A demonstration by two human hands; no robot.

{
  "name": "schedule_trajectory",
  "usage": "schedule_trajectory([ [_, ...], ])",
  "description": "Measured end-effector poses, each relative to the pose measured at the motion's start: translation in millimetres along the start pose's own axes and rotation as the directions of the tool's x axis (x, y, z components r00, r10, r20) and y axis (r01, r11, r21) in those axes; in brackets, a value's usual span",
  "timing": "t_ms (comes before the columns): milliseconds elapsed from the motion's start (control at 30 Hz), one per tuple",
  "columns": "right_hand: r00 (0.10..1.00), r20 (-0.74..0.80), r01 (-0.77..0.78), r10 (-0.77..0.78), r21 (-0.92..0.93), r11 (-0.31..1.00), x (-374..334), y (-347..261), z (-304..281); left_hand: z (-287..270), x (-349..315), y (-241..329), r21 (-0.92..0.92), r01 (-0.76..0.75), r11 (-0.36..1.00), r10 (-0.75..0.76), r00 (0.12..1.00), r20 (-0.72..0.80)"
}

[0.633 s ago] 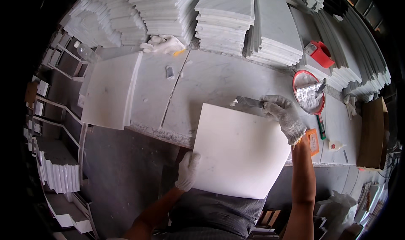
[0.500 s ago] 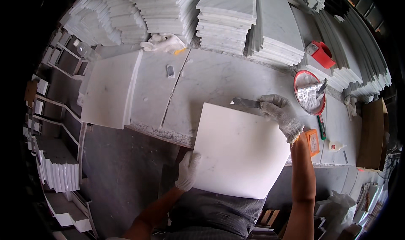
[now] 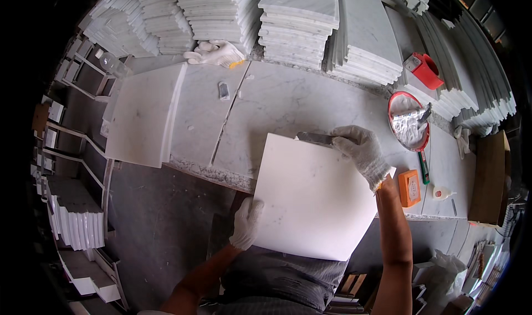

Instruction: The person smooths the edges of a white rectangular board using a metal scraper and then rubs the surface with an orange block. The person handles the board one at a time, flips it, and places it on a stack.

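Observation:
A white marble tile [image 3: 313,204] rests tilted over the bench's front edge, its near side against my lap. My left hand [image 3: 247,224], in a white knitted glove, grips the tile's left edge, fingers partly hidden behind it. My right hand [image 3: 361,151], gloved alike, is closed around a putty knife [image 3: 315,138]. The grey blade lies along the tile's far edge, with a small white dab near its tip. To the right of that hand, a red-rimmed bowl [image 3: 391,124] holds white paste and a crumpled silvery tube [image 3: 409,115].
Stacks of marble slabs [image 3: 299,16] line the back of the bench [image 3: 299,93]. More tiles [image 3: 145,115] lie at the left, near a spare glove [image 3: 213,54]. An orange box [image 3: 409,188], a green-handled tool [image 3: 424,168], a small white bottle [image 3: 442,193] and a cardboard box [image 3: 487,179] stand right.
My right hand has moved a little left and toward me, bringing the putty knife onto the tile's far edge. The left hand keeps its grip, and the tile has hardly moved.

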State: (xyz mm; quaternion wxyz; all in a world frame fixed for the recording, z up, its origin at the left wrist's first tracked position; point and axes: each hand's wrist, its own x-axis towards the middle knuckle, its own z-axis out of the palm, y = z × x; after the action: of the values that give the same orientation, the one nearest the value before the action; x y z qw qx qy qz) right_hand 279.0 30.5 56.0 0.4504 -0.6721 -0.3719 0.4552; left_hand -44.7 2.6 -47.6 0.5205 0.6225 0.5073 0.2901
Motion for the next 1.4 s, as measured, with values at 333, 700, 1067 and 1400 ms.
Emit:
schedule_trajectory([
  [333, 0.997, -0.019, 0.079, -0.078, 0.021, 0.997, -3.3, 5.4, 3.9, 1.7, 0.2, 2.8, -0.028, 0.019, 0.999, -0.019, 1.000, -0.004],
  [700, 0.995, -0.043, 0.091, -0.090, 0.022, 0.996, -5.2, 7.2, 4.7, 0.9, -0.5, 4.1, -0.026, 0.034, 0.999, -0.034, 0.999, 0.002],
  [1067, 0.986, -0.057, 0.153, -0.156, -0.046, 0.987, -6.8, 9.2, 5.6, 0.7, -0.4, 3.6, -0.005, 0.022, 1.000, -0.022, 1.000, 0.000],
  [1400, 0.985, -0.099, 0.146, -0.142, 0.040, 0.988, -6.9, 1.7, 3.0, 1.6, -0.4, -1.3, -0.039, 0.039, 0.998, -0.039, 0.999, -0.001],
])
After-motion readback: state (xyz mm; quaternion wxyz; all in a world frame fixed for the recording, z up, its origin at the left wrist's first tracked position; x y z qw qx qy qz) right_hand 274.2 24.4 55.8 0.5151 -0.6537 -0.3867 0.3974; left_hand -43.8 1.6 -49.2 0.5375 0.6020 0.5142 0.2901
